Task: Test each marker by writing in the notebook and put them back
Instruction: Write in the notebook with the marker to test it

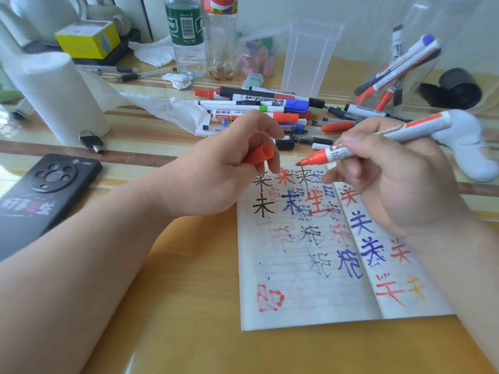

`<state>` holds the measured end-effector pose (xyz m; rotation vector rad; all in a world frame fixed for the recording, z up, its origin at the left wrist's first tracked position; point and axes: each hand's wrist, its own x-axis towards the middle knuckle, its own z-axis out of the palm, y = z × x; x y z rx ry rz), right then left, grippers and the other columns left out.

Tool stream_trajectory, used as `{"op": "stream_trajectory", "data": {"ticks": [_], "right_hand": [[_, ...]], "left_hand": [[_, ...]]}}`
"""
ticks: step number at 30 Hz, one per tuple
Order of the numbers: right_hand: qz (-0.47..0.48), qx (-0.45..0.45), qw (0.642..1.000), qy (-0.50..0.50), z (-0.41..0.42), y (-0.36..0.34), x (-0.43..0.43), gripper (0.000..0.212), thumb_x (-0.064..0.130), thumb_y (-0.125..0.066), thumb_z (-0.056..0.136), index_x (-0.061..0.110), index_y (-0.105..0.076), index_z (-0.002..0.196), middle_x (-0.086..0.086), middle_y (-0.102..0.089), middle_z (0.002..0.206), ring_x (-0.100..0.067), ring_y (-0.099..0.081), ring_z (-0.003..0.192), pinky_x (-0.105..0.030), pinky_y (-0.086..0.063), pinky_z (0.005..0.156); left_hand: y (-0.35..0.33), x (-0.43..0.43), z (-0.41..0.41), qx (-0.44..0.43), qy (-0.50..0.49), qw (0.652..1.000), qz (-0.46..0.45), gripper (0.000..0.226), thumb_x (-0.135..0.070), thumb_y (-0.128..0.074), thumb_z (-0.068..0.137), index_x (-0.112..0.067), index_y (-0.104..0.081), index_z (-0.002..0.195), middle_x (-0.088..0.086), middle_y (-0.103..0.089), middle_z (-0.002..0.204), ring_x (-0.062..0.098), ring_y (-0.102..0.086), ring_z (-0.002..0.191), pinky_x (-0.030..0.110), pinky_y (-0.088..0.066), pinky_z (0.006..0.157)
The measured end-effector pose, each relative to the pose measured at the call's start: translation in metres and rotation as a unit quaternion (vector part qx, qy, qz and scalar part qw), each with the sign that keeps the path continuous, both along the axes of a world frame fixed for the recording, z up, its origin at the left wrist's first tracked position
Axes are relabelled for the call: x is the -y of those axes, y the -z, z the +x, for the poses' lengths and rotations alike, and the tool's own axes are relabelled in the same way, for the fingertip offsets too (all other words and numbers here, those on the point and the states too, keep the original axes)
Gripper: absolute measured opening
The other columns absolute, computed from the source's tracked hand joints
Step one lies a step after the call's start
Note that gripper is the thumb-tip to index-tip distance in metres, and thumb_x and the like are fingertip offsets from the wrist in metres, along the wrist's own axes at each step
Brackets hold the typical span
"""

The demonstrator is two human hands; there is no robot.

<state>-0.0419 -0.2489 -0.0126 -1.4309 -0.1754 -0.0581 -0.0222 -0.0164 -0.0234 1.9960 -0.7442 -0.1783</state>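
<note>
An open lined notebook lies on the table, covered with black, red and blue characters. My right hand grips an uncapped red marker, its tip hovering just above the notebook's top edge. My left hand holds the marker's red cap in its curled fingers, left of the tip. A pile of several capped markers lies behind my hands. A clear plastic holder at the back right has several markers leaning in it.
A black phone lies at the left, with keys and a paper towel roll behind it. Two bottles, an empty clear container and a yellow box stand at the back. A white object lies at the right.
</note>
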Motion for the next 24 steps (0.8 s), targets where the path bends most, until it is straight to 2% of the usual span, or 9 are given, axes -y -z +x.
{"op": "stream_trajectory", "data": {"ticks": [4, 7, 9, 14, 16, 19, 24], "right_hand": [[-0.015, 0.01, 1.0, -0.003, -0.0003, 0.0038, 0.0007, 0.013, 0.002, -0.058, 0.08, 0.011, -0.064, 0.072, -0.012, -0.043, 0.059, -0.018, -0.042, 0.053, -0.043, -0.056, 0.066], [-0.012, 0.019, 1.0, -0.007, -0.0006, 0.0034, -0.0001, 0.01, 0.0, -0.058, 0.079, 0.009, -0.062, 0.075, -0.011, -0.042, 0.057, -0.02, -0.04, 0.054, -0.041, -0.055, 0.066], [-0.003, 0.028, 1.0, -0.01, -0.0008, 0.0026, -0.0002, 0.012, -0.001, -0.058, 0.079, 0.01, -0.064, 0.076, -0.014, -0.042, 0.06, -0.02, -0.041, 0.056, -0.039, -0.055, 0.065], [0.029, 0.05, 0.998, -0.019, -0.0035, 0.0007, -0.0018, 0.022, -0.001, -0.055, 0.081, 0.011, -0.073, 0.076, -0.047, -0.037, 0.079, -0.019, -0.045, 0.059, -0.038, -0.053, 0.062], [0.039, 0.052, 0.998, -0.015, -0.0041, 0.0001, -0.0025, 0.023, 0.0, -0.053, 0.081, 0.011, -0.073, 0.076, -0.052, -0.035, 0.084, -0.019, -0.047, 0.06, -0.038, -0.054, 0.061], [0.042, 0.054, 0.998, -0.003, -0.0036, 0.0008, -0.0011, 0.02, 0.001, -0.054, 0.081, 0.009, -0.072, 0.077, -0.046, -0.04, 0.077, -0.02, -0.047, 0.06, -0.037, -0.053, 0.06], [0.031, 0.073, 0.997, 0.012, -0.0021, 0.0037, 0.0029, 0.013, 0.001, -0.054, 0.08, 0.007, -0.065, 0.078, -0.016, -0.048, 0.063, -0.023, -0.047, 0.06, -0.036, -0.053, 0.058]], "left_hand": [[0.0049, 0.0013, 0.004, 0.001, -0.038, 0.999, -0.02, 0.034, 0.012, -0.037, 0.088, -0.009, -0.048, 0.113, -0.002, -0.069, 0.106, 0.018, -0.061, 0.094, 0.026, -0.046, 0.077], [0.0074, 0.0024, 0.0044, -0.007, -0.053, 0.998, -0.018, 0.031, 0.01, -0.045, 0.099, -0.011, -0.053, 0.121, -0.003, -0.07, 0.111, 0.017, -0.067, 0.102, 0.034, -0.056, 0.082], [0.007, 0.0049, 0.0034, -0.016, -0.066, 0.997, -0.022, 0.033, 0.006, -0.053, 0.1, -0.016, -0.059, 0.124, -0.004, -0.071, 0.112, 0.013, -0.07, 0.102, 0.033, -0.059, 0.088], [0.0061, 0.0071, 0.001, -0.022, -0.08, 0.995, -0.052, 0.035, -0.002, -0.068, 0.094, -0.024, -0.068, 0.122, -0.005, -0.077, 0.107, 0.012, -0.075, 0.096, 0.034, -0.057, 0.097], [0.0059, 0.007, 0.0009, -0.023, -0.08, 0.995, -0.052, 0.032, -0.004, -0.07, 0.092, -0.021, -0.07, 0.119, -0.004, -0.078, 0.102, 0.011, -0.075, 0.095, 0.035, -0.057, 0.098], [0.0055, 0.0078, 0.0007, -0.035, -0.076, 0.995, -0.055, 0.03, -0.006, -0.072, 0.091, -0.016, -0.072, 0.12, -0.004, -0.079, 0.098, 0.012, -0.075, 0.092, 0.035, -0.057, 0.097], [0.0061, 0.0098, -0.0009, -0.04, -0.047, 0.997, -0.042, 0.031, -0.02, -0.07, 0.092, -0.016, -0.071, 0.123, -0.005, -0.077, 0.1, 0.013, -0.074, 0.091, 0.038, -0.056, 0.095]]}}
